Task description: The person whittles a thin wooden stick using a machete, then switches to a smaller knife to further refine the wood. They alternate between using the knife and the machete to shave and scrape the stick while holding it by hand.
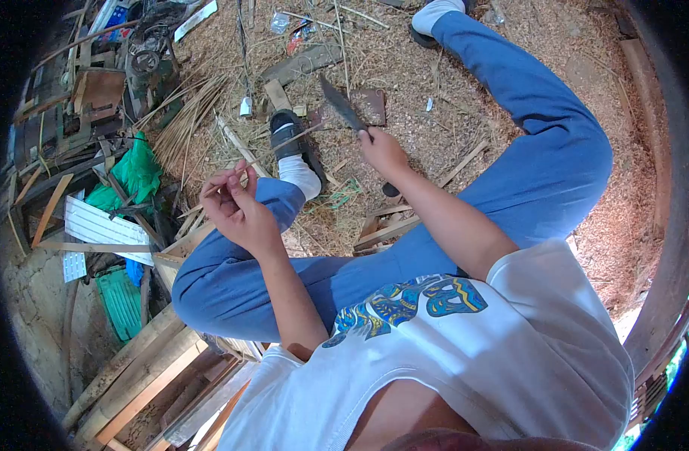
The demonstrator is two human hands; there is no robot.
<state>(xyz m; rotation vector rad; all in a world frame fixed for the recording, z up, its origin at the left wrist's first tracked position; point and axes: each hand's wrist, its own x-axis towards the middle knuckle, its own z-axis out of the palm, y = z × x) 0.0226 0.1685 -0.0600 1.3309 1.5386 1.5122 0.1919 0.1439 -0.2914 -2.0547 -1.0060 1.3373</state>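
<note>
My left hand (239, 207) is above my bent knee, its fingertips pinched around a thin stick (292, 138) that slants up and to the right. My right hand (383, 152) grips a knife (339, 104) by its handle. The dark, broad blade points up and away to the left, apart from the stick. Below the stick's far end is a foot in a white sock and a dark sandal (286, 122). Most of the knife handle is hidden inside my fist.
Left of the foot lies a loose bundle of thin sticks (190, 113) on ground strewn with shavings. Further left are scrap wood, a green plastic bag (138, 174), a white ribbed panel (104, 228) and a green plastic piece (119, 302). A flat grey board (302, 65) lies ahead.
</note>
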